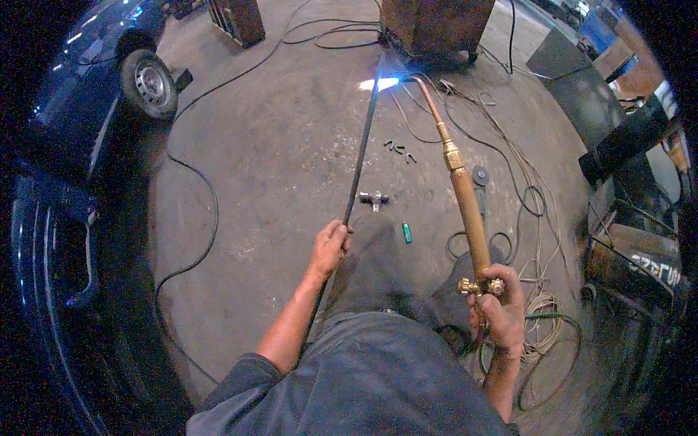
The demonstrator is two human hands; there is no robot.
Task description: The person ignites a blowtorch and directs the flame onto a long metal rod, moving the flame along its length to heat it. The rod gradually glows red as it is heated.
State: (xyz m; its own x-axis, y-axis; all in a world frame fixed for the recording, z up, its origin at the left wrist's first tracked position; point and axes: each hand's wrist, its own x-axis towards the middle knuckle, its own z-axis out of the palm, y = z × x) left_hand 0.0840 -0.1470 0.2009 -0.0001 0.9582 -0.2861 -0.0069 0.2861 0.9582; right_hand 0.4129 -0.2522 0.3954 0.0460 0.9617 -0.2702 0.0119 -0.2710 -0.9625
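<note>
- Left hand [331,251]: fingers closed around a long, thin metal rod [363,149]. The rod slants up from beside the left forearm to the flame near the top of the view.
- Right hand [507,309]: clamped on the lower end of a brass torch [469,211], at the two valve knobs [465,286]. The torch points up and away from the person; its bent copper neck turns left at the tip.
- Flame [389,83]: bright white and blue, running left from the torch tip across the upper part of the rod.
- Floor, between rod and torch: small bent metal pieces [399,150]; nearer the person, a hammer head [375,199] and a green lighter [406,232].
- Floor, right of the torch: a grinder [480,176], just beside the torch barrel in the view; a coiled hose [542,312] near the right hand.
- Left side: a dark car [87,94] with its wheel [149,83] showing; a black cable [216,211] curves along the floor.
- Top: a rusty metal box [436,29].
</note>
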